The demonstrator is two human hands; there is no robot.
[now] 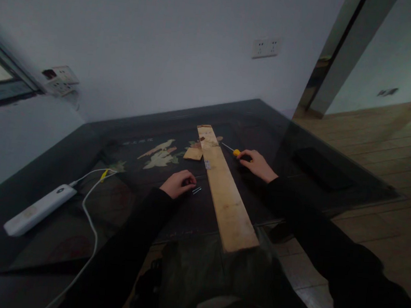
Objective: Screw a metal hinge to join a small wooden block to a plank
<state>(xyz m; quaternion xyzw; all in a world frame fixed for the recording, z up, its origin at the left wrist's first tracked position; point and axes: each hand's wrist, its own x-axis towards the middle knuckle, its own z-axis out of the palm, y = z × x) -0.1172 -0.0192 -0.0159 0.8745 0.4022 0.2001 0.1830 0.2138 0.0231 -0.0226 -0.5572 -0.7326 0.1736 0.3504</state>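
A long pale wooden plank (pixel 226 190) lies on the dark glass-topped table (pixel 75 219), its near end jutting over the edge toward my lap. My right hand (pixel 257 164) rests to the right of the plank, closed around a screwdriver with a yellow handle (pixel 235 152) whose thin shaft points up-left. My left hand (pixel 178 183) lies curled on the table left of the plank, fingertips touching small metal screws (pixel 196 190). A small metal piece (pixel 208 164) sits on the plank. A small wooden offcut (pixel 193 153) lies beside the plank's far part.
A white power strip (pixel 36 209) with a white cable (pixel 90 215) lies at the table's left. A dark flat object (pixel 316 167) rests at the right. Wall sockets (pixel 265 47) are behind, and a wooden floor (pixel 390 157) and doorway are to the right.
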